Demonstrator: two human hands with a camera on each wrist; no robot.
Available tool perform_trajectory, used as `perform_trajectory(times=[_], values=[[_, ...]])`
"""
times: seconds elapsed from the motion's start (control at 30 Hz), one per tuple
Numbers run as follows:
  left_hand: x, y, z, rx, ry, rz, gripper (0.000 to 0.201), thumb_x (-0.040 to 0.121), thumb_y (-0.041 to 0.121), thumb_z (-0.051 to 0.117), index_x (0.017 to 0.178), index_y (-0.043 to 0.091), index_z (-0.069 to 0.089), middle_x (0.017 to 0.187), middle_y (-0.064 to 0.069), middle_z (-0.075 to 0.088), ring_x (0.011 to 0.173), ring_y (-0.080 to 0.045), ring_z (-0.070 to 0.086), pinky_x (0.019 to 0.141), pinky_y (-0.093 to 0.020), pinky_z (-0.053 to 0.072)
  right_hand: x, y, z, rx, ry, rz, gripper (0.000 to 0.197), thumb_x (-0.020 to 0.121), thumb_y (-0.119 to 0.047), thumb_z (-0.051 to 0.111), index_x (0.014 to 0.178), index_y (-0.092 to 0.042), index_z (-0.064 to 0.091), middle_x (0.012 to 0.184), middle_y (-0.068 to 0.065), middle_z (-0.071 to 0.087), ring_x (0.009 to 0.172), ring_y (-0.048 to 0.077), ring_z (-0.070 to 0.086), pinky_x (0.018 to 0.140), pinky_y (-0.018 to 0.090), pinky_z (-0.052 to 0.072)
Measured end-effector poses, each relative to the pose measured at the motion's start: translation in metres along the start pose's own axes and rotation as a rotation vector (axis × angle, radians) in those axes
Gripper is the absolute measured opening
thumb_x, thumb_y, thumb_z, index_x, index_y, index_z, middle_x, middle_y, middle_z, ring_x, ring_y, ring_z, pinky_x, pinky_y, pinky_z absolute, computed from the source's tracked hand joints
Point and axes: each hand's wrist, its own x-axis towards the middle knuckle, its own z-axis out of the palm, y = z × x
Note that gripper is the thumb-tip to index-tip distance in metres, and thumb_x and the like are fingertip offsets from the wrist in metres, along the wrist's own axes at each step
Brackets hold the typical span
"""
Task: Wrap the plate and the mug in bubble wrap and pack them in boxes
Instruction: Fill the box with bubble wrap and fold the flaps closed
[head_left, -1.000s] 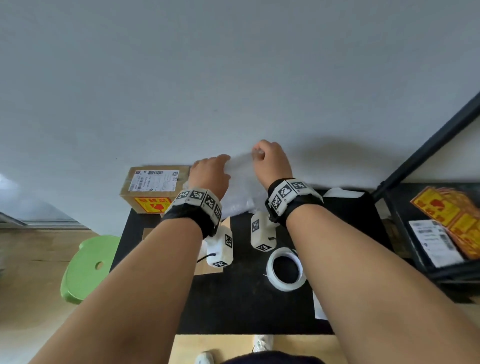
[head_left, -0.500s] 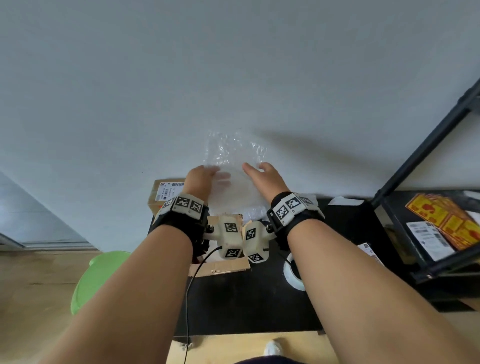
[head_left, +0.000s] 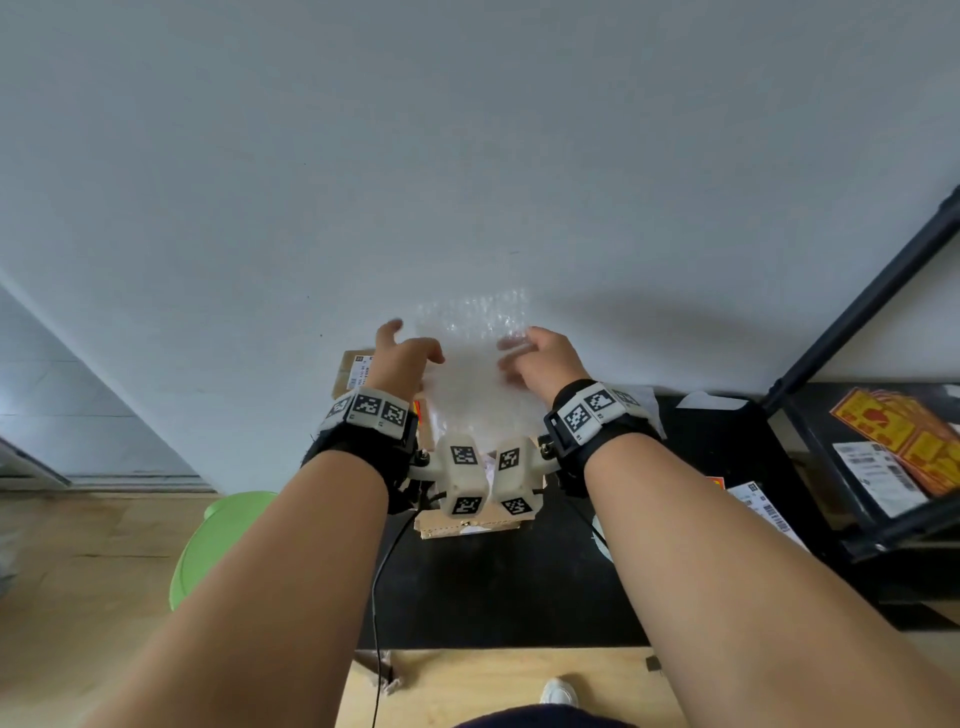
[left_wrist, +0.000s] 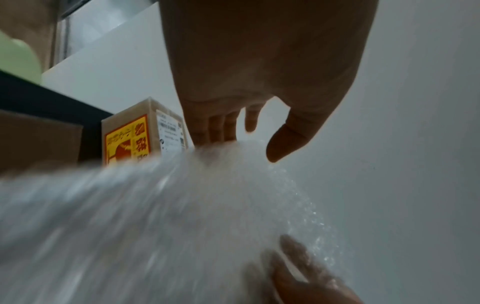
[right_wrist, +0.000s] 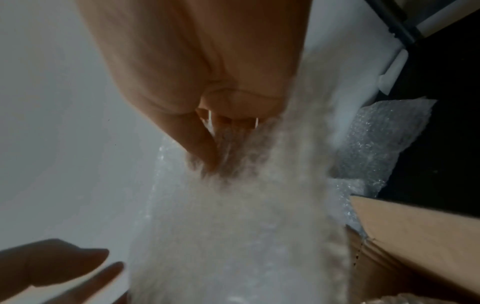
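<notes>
A clear sheet of bubble wrap (head_left: 472, 374) hangs upright between my raised hands, in front of the white wall. My right hand (head_left: 519, 353) pinches its right side; in the right wrist view the thumb and fingers (right_wrist: 215, 156) close on the blurred bubble wrap (right_wrist: 233, 226). My left hand (head_left: 410, 343) is spread at the left edge. In the left wrist view its straight fingertips (left_wrist: 223, 131) touch the top of the bubble wrap (left_wrist: 155, 216), with the thumb held apart. No plate or mug is in view.
An open cardboard box (head_left: 467, 525) sits on the black table (head_left: 519, 587) under my wrists. A sealed box with a yellow label (head_left: 358, 371) stands at the back left. More bubble wrap (right_wrist: 376, 139) lies by the wall. A black shelf with labels (head_left: 893, 431) is on the right, a green stool (head_left: 218, 545) on the left.
The sheet has been lifted and now stands above my hands. My left hand has let go of its edge and spread its fingers. The right hand still holds the sheet.
</notes>
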Motion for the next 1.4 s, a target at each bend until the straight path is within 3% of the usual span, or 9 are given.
perform_trajectory(times=[0.13,0.33,0.47,0.6,0.77,0.93,1.07,1.23,1.4], values=[[0.006,0.009,-0.005,0.222,-0.109,0.136,0.083,0.075,0.003,0.07,0.143,0.035,0.037,0.134,-0.007,0.043,0.118,-0.026,0.048,0.101,-0.046,0.044,-0.007,0.0,-0.008,-0.041,-0.07,0.003,0.036,0.089,0.01,0.035,0.096,-0.007,0.066,0.082,0.007,0.064,0.075,0.018,0.061,0.075,0.027,0.054],[0.012,0.006,-0.007,0.315,-0.056,0.091,0.014,0.079,0.011,0.076,0.076,0.011,0.063,0.086,-0.012,0.066,0.088,-0.03,0.066,0.089,-0.048,0.055,0.0,0.005,-0.02,-0.181,0.055,0.008,0.018,0.087,-0.02,0.064,0.105,-0.017,0.065,0.105,0.003,0.066,0.092,0.021,0.063,0.08,0.028,0.049],[0.02,0.0,-0.006,0.064,0.08,0.049,0.014,0.085,0.003,0.068,0.076,0.009,0.059,0.089,-0.011,0.064,0.09,-0.027,0.064,0.094,-0.041,0.053,0.005,0.019,-0.024,-0.139,0.188,0.188,0.035,0.085,-0.049,0.063,0.101,-0.019,0.055,0.097,-0.001,0.049,0.094,0.023,0.049,0.075,0.033,0.04],[0.022,-0.009,-0.004,-0.083,0.099,0.007,0.007,0.082,0.009,0.068,0.087,0.011,0.065,0.092,-0.01,0.071,0.097,-0.03,0.069,0.092,-0.042,0.054,0.004,0.021,-0.019,-0.006,0.115,0.252,0.029,0.088,-0.041,0.057,0.079,-0.013,0.055,0.079,0.008,0.051,0.079,0.027,0.053,0.08,0.044,0.054],[0.017,-0.01,0.006,-0.291,0.093,-0.022,0.016,0.092,-0.001,0.051,0.088,0.012,0.061,0.088,-0.006,0.068,0.089,-0.023,0.068,0.056,-0.021,0.045,0.001,0.018,-0.017,0.143,0.053,0.39,0.044,0.089,-0.044,0.059,0.111,-0.009,0.045,0.089,0.006,0.054,0.086,0.031,0.07,0.086,0.052,0.056],[0.011,-0.012,0.005,-0.303,0.016,-0.029,0.03,0.083,-0.017,0.05,0.093,0.009,0.062,0.094,-0.004,0.064,0.094,-0.022,0.069,0.047,-0.017,0.043,0.002,0.018,-0.022,0.381,0.105,0.304,0.018,0.093,-0.009,0.06,0.109,-0.004,0.054,0.105,0.018,0.059,0.063,0.032,0.069,0.072,0.045,0.06],[0.014,-0.014,0.002,-0.167,0.027,-0.029,0.018,0.083,-0.001,0.064,0.099,0.008,0.065,0.106,-0.005,0.064,0.093,-0.02,0.064,0.085,-0.036,0.056,0.007,0.019,-0.028,0.329,0.188,0.24,0.017,0.088,0.008,0.054,0.088,-0.01,0.057,0.102,0.014,0.061,0.076,0.027,0.065,0.071,0.039,0.061],[0.017,-0.02,-0.001,-0.154,0.071,-0.044,0.026,0.085,0.032,0.071,0.099,0.01,0.069,0.097,-0.005,0.069,0.089,-0.025,0.068,0.083,-0.04,0.057,0.003,0.016,-0.027,0.326,0.1,0.27,0.008,0.09,-0.021,0.063,0.086,-0.014,0.061,0.106,0.006,0.061,0.1,0.026,0.061,0.082,0.04,0.059],[0.018,-0.027,-0.005,-0.008,0.208,-0.01,0.008,0.082,0.018,0.072,0.076,0.019,0.066,0.092,-0.007,0.071,0.086,-0.025,0.068,0.083,-0.038,0.056,0.006,0.026,-0.022,0.148,0.203,0.247,0.037,0.082,-0.028,0.065,0.084,0.009,0.065,0.093,0.023,0.07,0.077,0.032,0.063,0.079,0.041,0.056]])
